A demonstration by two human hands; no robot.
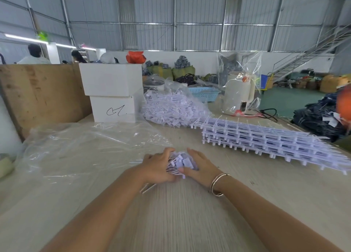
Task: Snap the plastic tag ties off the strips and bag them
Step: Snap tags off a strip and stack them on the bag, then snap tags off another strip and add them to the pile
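Note:
A small heap of loose white tag ties [180,161] lies on the wooden table between my hands. My left hand [159,166] curls round its left side, and my right hand [197,166], a bangle on its wrist, cups the right side with the thumb on the ties. A thin bare strip pokes out under my left wrist. A stack of uncut tie strips [266,138] lies to the right. An open clear bag [174,107] full of loose ties sits behind.
A large empty clear plastic sheet or bag [85,147] covers the table's left. Two stacked white boxes [112,92], a blue basket [205,93] and a bagged white kettle [239,92] stand at the back. Folded dark jeans [319,117] lie far right.

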